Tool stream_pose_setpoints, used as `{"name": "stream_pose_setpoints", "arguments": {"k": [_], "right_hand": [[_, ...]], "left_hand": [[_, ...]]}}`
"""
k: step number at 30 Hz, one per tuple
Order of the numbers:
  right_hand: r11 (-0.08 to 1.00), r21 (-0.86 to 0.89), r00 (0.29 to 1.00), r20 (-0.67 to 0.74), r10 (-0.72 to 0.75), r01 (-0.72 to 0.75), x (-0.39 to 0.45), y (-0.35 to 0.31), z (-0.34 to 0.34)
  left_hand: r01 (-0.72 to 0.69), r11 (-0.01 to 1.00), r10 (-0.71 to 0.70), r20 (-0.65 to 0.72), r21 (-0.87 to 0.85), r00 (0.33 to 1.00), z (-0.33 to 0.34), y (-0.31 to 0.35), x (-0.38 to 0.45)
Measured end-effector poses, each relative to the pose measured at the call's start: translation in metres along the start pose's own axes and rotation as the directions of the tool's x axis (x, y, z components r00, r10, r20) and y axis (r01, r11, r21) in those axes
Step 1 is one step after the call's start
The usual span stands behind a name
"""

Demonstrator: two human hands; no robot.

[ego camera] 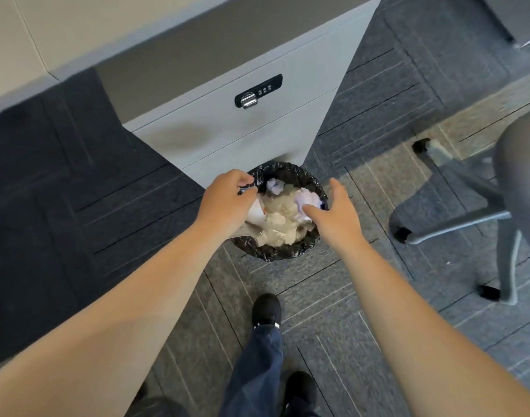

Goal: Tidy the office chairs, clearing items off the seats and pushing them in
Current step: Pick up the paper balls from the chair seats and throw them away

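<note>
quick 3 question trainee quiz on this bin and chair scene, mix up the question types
1. True or false: the small round waste bin with the black plastic liner is empty.
2. Which hand pinches the liner's rim? A) left hand B) right hand C) neither
3. Fill in: the grey office chair with the five-star wheeled base stands to the person's ____.

Key
1. False: crumpled white and lilac paper and other rubbish fill it.
2. A: the left hand's fingers grip the rim at the far left edge, while the right hand hovers open over the rubbish.
3. Right: beside the bin, which sits in front of the pale grey drawer cabinet with a keypad lock.
</note>
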State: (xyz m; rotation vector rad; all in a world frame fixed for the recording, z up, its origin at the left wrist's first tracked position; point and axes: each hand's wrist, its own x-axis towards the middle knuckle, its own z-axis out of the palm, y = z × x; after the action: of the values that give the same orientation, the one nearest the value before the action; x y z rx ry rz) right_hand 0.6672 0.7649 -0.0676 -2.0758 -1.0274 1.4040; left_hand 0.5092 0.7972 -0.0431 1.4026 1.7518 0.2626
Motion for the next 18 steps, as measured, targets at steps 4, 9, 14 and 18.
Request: {"name": "stream_pose_setpoints", "arguments": {"k": [4, 9, 14, 18], "right_hand": [[1.0, -0.011, 0.992, -0.128, 0.005, -0.007, -0.009, -0.004, -0.024], [0.999, 0.049, 0.956, -0.292, -0.002, 0.017, -0.037, -0.015, -0.091], [0.989, 0.125, 0.881, -0.474, -0.005, 0.073, -0.077, -0.017, -0.18], [0.98, 0.18, 0.791, -0.609, 0.048, 0.079, -0.112, 0.0, -0.256]], "left_hand": [[-0.042, 0.998, 0.044, 0.032, -0.052, 0.999, 0.001, 0.021, -0.004], [-0.152, 0.98, 0.164, 0.085, -0.131, 0.983, 0.01, 0.086, -0.021], [-0.315, 0.94, 0.333, 0.139, -0.133, 0.933, 0.034, 0.178, -0.049], [-0.448, 0.881, 0.472, 0.201, -0.153, 0.858, 0.069, 0.253, -0.079]]}}
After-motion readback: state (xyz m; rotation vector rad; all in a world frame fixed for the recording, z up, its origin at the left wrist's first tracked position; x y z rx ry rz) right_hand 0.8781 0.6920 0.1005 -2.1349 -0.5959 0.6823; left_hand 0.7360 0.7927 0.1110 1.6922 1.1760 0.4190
